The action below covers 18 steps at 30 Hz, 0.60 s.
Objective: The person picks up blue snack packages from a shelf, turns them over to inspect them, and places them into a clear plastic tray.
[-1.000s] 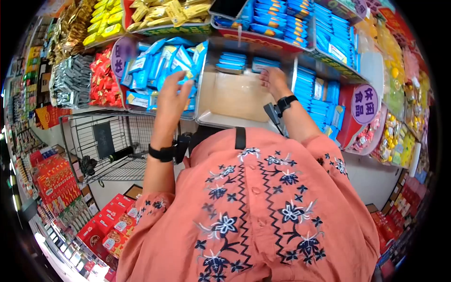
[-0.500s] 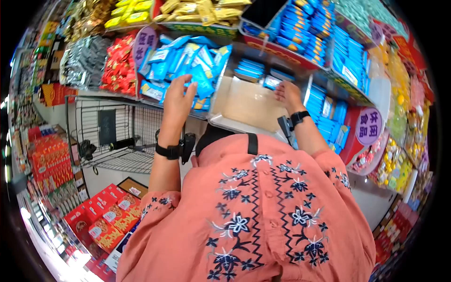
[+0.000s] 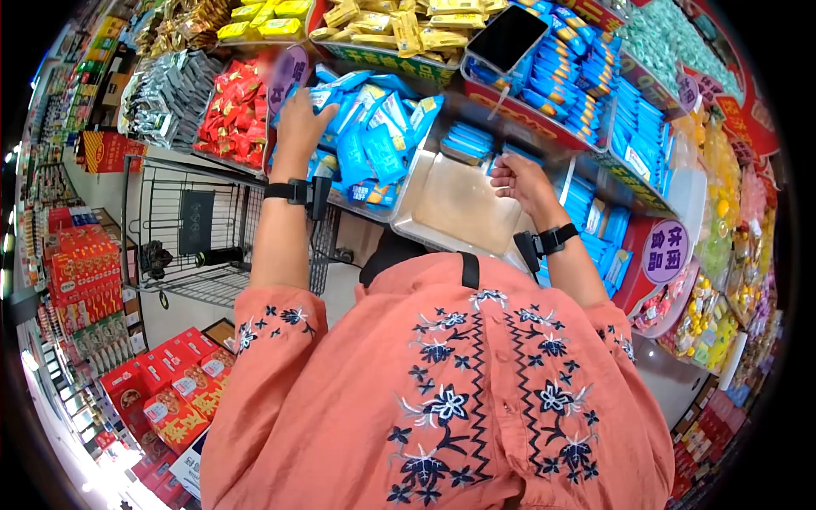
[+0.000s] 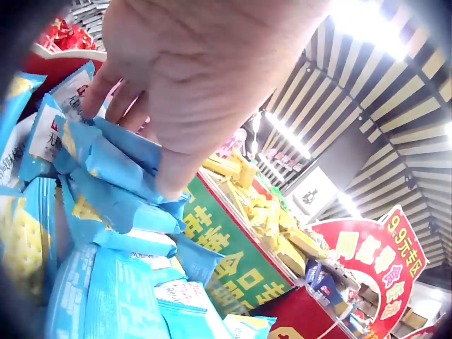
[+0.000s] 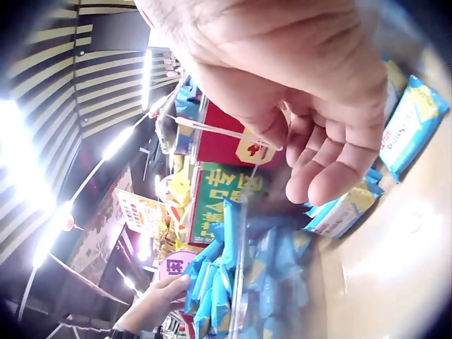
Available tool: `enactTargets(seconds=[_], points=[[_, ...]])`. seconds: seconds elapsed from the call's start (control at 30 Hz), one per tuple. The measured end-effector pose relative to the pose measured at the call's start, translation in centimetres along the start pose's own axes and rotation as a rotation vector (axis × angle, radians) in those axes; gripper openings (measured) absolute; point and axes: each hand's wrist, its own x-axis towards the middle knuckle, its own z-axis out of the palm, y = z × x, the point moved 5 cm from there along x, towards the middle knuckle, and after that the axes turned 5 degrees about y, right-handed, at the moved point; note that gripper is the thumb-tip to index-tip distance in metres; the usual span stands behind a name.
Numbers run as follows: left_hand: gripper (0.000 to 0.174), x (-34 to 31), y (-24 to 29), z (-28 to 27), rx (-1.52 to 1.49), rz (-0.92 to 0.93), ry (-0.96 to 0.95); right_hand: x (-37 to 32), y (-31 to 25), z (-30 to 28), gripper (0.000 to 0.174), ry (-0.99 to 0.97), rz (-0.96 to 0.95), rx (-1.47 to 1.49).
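My left hand [image 3: 302,127] is over the left side of a bin heaped with blue snack packets [image 3: 382,153]. In the left wrist view its fingertips [image 4: 120,106] reach in among the packets, with the thumb spread apart and down against them. My right hand [image 3: 520,183] hovers above the neighbouring clear bin [image 3: 450,200], its fingers loosely curled with nothing between them. Short rows of blue packets [image 3: 467,140] stand at that bin's far end. From the right wrist view, two packets [image 5: 413,127] lie close by the fingers.
A wire shopping cart [image 3: 191,221] stands to the left below the shelf. Red packets [image 3: 234,106] fill the bin left of the blue heap. A phone [image 3: 507,38] lies over the far bins. More blue packets [image 3: 599,221] fill a bin at the right.
My left hand has moved left and farther over the heaped blue packets, down among them. The right hand has drawn back slightly from the row's packet, its fingers looser. The view has shifted.
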Motion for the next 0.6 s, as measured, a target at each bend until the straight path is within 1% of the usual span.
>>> enactTargets(seconds=[0.03,0.13,0.23,0.33,0.37,0.47,0.57,0.6], points=[[0.060,0.1,0.1,0.1,0.013,-0.017,-0.036,-0.3,-0.3,0.5,0.026,-0.026,-0.008,0.008],[0.049,-0.2,-0.3,0.6,0.074,0.039,-0.022,-1.2,-1.1,2.0,0.026,-0.088,-0.029,0.018],[0.033,-0.5,-0.5,-0.5,0.130,0.064,0.144,-1.8,-2.1,3.6,0.026,-0.129,-0.055,0.002],[0.026,-1.5,0.0,-4.3,0.139,0.063,0.316,-2.6,-3.4,5.7,0.028,-0.208,-0.075,-0.023],[0.026,-1.8,0.7,-5.9,0.149,0.152,0.365,-2.9,-3.9,6.5,0.030,-0.245,-0.075,-0.033],[0.029,-3.1,3.4,-9.7,-0.586,-0.146,0.223,-4.8,-5.6,9.7,0.038,-0.367,-0.066,0.008],[0.030,-5.5,8.4,-10.8,-0.990,-0.086,0.079,-6.7,-7.4,13.6,0.045,-0.499,-0.022,0.175],[0.029,-6.3,10.0,-10.7,-0.991,-0.026,0.032,-7.1,-7.8,14.4,0.046,-0.538,-0.002,0.246]])
